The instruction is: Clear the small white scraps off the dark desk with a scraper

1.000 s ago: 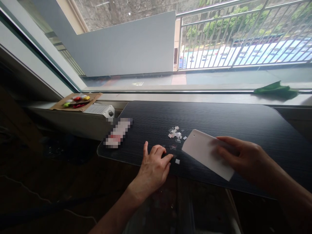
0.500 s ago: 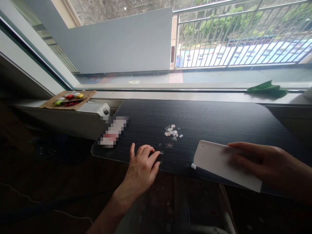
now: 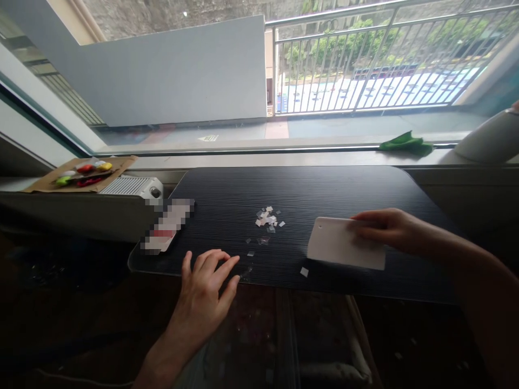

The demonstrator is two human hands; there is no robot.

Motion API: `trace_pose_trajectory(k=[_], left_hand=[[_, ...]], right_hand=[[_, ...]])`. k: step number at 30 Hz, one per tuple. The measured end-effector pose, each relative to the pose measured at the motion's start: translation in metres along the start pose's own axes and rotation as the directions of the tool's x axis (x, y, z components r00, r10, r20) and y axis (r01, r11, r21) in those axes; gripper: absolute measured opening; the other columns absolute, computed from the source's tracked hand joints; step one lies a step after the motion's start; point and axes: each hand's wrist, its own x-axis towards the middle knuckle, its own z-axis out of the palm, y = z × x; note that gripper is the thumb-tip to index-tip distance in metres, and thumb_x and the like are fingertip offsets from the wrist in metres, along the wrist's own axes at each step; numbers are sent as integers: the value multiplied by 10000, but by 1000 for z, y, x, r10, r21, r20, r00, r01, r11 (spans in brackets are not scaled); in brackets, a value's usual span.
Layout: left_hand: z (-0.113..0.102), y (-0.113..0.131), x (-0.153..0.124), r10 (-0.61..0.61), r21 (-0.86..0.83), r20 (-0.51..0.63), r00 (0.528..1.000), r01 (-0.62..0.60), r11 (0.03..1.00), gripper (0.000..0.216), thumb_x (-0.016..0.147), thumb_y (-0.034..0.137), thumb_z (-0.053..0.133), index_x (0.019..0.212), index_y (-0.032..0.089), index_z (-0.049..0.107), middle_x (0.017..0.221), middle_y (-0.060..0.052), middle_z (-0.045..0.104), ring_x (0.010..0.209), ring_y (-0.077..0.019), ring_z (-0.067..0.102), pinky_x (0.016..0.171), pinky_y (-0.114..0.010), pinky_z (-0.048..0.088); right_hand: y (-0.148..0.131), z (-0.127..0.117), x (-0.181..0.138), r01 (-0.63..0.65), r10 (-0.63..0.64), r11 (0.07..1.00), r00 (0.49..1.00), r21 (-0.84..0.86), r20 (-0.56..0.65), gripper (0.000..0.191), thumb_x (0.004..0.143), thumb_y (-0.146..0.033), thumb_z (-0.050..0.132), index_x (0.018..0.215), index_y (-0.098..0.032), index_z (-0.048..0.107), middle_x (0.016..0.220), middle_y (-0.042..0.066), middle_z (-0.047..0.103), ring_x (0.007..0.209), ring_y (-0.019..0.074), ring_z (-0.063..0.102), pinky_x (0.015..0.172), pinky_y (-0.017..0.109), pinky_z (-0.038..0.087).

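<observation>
A black ridged mat [image 3: 332,189] lies on the table below a window. My right hand [image 3: 383,227] grips a white plastic scraper card [image 3: 343,250], its long edge down on the mat at the right. My left hand [image 3: 206,286] lies flat with fingers spread on the mat's front edge, holding nothing. A small heap of white paper scraps [image 3: 267,217] sits mid-mat. A few loose scraps [image 3: 256,243] lie nearer me. One single scrap [image 3: 304,272] rests just left of the card's lower corner.
A blurred flat object [image 3: 166,232] lies at the mat's left end. A white device [image 3: 135,186] and a cardboard sheet with coloured pieces [image 3: 81,172] sit at far left. A green cloth [image 3: 405,143] rests on the sill. A pale rounded object [image 3: 488,140] is at far right.
My right hand swept the card toward me and to the right, then lifted it back further onto the mat, leaving one scrap behind. My left hand slid back to the mat's front edge.
</observation>
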Motion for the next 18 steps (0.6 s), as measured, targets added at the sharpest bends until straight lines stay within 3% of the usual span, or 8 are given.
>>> trace_pose_trajectory(k=[5,18], left_hand=[[1,1,-2,-5,-3,-22,1000,5,1000,289,913,234,496,1151,246,659,1089,-72,674,1084,-273,609,1086,-672,260],[-1,-4,-5,-3,7,5,1000,3,1000,306,909,245,510,1176,257,659,1094,-67,679,1080,-273,614,1088,-670,267]], right_hand=[[-4,7,15,38,-32,999,988,-37,148,351,747,-416,647,955,-156,758,840,49,775,760,221,700,660,302,538],[10,7,23,-2,-16,998,949,56,314,344,748,-397,698,981,-149,753,920,40,769,847,224,686,720,291,515]])
